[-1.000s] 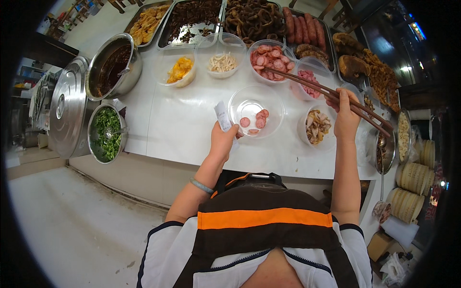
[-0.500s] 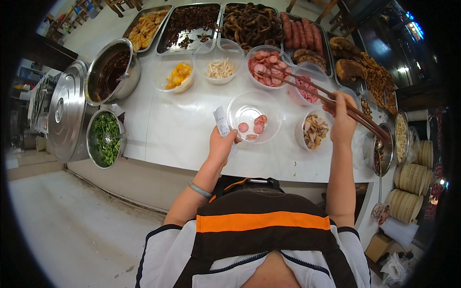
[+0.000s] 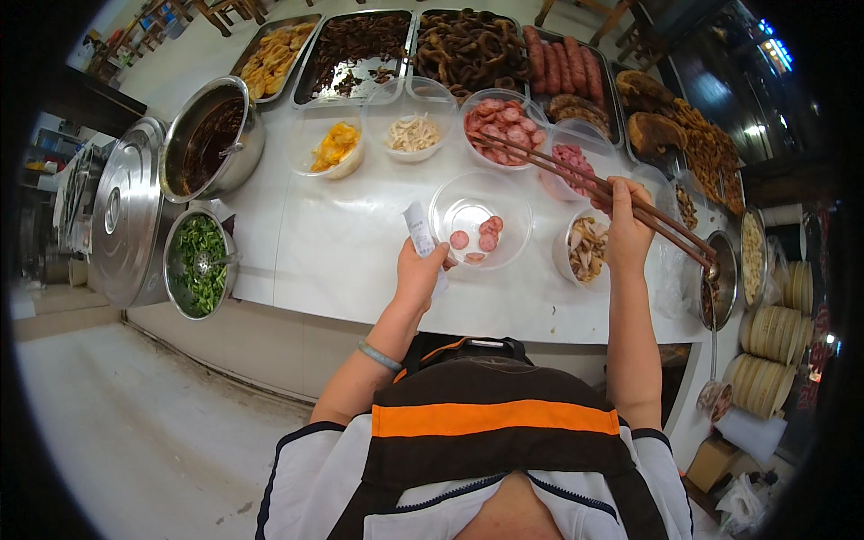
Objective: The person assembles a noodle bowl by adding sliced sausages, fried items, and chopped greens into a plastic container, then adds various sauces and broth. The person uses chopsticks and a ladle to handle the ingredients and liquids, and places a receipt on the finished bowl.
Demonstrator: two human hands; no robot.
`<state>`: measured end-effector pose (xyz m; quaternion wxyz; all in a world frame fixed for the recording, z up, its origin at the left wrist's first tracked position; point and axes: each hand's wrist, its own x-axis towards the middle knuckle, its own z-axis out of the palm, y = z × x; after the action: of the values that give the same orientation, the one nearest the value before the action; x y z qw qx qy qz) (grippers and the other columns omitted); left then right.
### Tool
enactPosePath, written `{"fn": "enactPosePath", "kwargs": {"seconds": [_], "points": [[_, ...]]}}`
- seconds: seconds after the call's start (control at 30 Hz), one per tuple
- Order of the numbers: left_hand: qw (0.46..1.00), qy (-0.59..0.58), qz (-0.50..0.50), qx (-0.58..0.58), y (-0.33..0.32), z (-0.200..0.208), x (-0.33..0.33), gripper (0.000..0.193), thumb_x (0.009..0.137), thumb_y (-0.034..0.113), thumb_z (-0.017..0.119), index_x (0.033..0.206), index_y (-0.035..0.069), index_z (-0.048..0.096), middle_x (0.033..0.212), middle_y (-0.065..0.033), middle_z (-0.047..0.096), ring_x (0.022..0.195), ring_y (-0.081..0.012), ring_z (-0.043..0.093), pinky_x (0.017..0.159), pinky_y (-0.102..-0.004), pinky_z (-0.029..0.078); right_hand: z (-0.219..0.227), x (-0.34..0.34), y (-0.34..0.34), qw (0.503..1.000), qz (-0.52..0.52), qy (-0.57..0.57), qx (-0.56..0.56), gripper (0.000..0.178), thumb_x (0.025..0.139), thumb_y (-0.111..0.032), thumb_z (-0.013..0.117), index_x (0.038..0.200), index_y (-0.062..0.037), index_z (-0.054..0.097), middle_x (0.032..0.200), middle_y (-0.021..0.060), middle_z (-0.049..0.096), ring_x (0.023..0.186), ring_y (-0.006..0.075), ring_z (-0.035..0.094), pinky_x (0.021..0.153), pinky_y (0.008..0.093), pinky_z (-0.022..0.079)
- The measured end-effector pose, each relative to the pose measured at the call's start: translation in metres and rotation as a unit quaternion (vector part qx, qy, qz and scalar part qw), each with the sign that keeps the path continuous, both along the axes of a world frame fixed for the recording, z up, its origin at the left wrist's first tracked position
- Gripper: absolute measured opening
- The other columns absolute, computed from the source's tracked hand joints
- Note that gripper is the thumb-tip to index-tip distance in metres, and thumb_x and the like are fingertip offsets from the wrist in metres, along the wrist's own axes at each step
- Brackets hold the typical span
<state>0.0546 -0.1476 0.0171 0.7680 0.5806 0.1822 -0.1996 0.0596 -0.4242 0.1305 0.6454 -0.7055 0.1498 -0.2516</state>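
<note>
My left hand (image 3: pixel 419 273) is closed on the near-left rim of a round clear plastic bowl (image 3: pixel 450 202), with a white paper slip (image 3: pixel 416 228) pinched in the same grip. A few pink sausage slices (image 3: pixel 489 236) lie on that bowl's bottom. Long brown chopsticks (image 3: pixel 589 183) are gripped by my right hand (image 3: pixel 628 236), pointing away and to the left. Their tips reach over the near-left part of a plastic tub full of sausage slices (image 3: pixel 517 121); whether they pinch a slice, I cannot tell. Under my right wrist stands a tub of pale brown sliced pieces (image 3: pixel 587 247).
Tubs of yellow pieces (image 3: pixel 336 147), pale shreds (image 3: pixel 412 133) and pink diced meat (image 3: pixel 571 162) line the table. Trays of cooked meats (image 3: pixel 468 45) stand behind. To the left are a sauce pot (image 3: pixel 211 135) and chopped greens (image 3: pixel 200 256); at right, a ladle pot (image 3: pixel 720 279).
My right hand has shifted slightly left and nearer to me, and the chopstick tips have moved left within the sausage tub. My left hand and the clear bowl have hardly moved.
</note>
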Motion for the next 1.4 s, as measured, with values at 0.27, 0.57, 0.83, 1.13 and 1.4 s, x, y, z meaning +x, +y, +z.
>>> {"fn": "enactPosePath", "kwargs": {"seconds": [0.27, 0.57, 0.83, 1.13, 1.4], "points": [[1.000, 0.007, 0.010, 0.025, -0.003, 0.004, 0.006, 0.025, 0.082, 0.006, 0.061, 0.103, -0.004, 0.050, 0.086, -0.0109, 0.062, 0.069, -0.0164, 0.062, 0.063, -0.0301, 0.052, 0.057, -0.058, -0.045, 0.997, 0.033, -0.064, 0.028, 0.020, 0.098, -0.017, 0.049, 0.101, 0.0007, 0.058, 0.092, 0.0138, 0.064, 0.079, 0.0228, 0.066, 0.073, 0.0342, 0.054], [1.000, 0.017, -0.002, -0.010, 0.003, 0.004, 0.005, 0.022, 0.082, 0.005, 0.061, 0.100, -0.003, 0.051, 0.082, -0.0102, 0.062, 0.068, -0.0169, 0.062, 0.063, -0.0313, 0.053, 0.031, -0.088, -0.019, 0.983, 0.068, 0.065, -0.158, 0.015, 0.093, -0.011, 0.056, 0.100, 0.0013, 0.061, 0.095, 0.0099, 0.064, 0.082, 0.0172, 0.063, 0.077, 0.0296, 0.051], [0.999, 0.031, -0.016, 0.010, 0.006, 0.003, 0.005, 0.019, 0.082, 0.006, 0.061, 0.097, -0.001, 0.052, 0.081, -0.0103, 0.063, 0.067, -0.0171, 0.062, 0.063, -0.0305, 0.051, 0.045, -0.100, -0.012, 0.988, 0.055, 0.140, -0.030, 0.015, 0.092, -0.008, 0.051, 0.092, 0.0029, 0.060, 0.081, 0.0079, 0.064, 0.071, 0.0149, 0.060, 0.068, 0.0279, 0.049], [0.999, 0.017, -0.031, 0.017, 0.007, 0.006, 0.006, 0.020, 0.081, 0.007, 0.061, 0.097, -0.001, 0.052, 0.079, -0.0100, 0.062, 0.067, -0.0170, 0.061, 0.063, -0.0312, 0.051, 0.049, -0.082, 0.032, 0.984, 0.093, 0.095, -0.117, 0.012, 0.091, -0.010, 0.057, 0.092, 0.0016, 0.062, 0.084, 0.0065, 0.063, 0.078, 0.0119, 0.059, 0.072, 0.0237, 0.047], [0.999, 0.018, -0.040, 0.008, 0.005, 0.008, 0.007, 0.021, 0.081, 0.008, 0.064, 0.097, 0.000, 0.052, 0.079, -0.0083, 0.061, 0.067, -0.0158, 0.060, 0.062, -0.0298, 0.050, 0.043, -0.074, 0.039, 0.979, 0.115, 0.136, -0.096, 0.012, 0.090, -0.009, 0.058, 0.088, 0.0018, 0.063, 0.079, 0.0038, 0.061, 0.076, 0.0106, 0.055, 0.069, 0.0253, 0.044]]}}
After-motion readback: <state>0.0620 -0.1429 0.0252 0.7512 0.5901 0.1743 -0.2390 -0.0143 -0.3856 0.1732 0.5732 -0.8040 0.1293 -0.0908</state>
